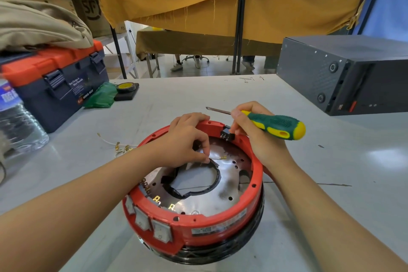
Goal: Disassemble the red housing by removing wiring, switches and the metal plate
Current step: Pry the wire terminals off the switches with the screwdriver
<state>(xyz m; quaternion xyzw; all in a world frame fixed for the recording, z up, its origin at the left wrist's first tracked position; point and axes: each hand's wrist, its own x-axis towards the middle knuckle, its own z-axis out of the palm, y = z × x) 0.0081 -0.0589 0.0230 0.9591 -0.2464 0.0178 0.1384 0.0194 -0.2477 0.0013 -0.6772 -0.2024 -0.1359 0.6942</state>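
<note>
Single head-worn wide-angle view, looking forward and down — close over the tabletop (287, 183), both forearms entering from the bottom edge, room beyond the far edge — no second view.

The housing (198, 223) sits on the table (331, 172), toolbox (55, 86) far left, computer case (344, 73) far right.

I see bright, even overhead light; glare patch on the grey tabletop (385, 154) at right, reflections on the shiny round metal plate (229, 181). Soft shadows. Wide-angle bending at edges; left edge blurred.
</note>
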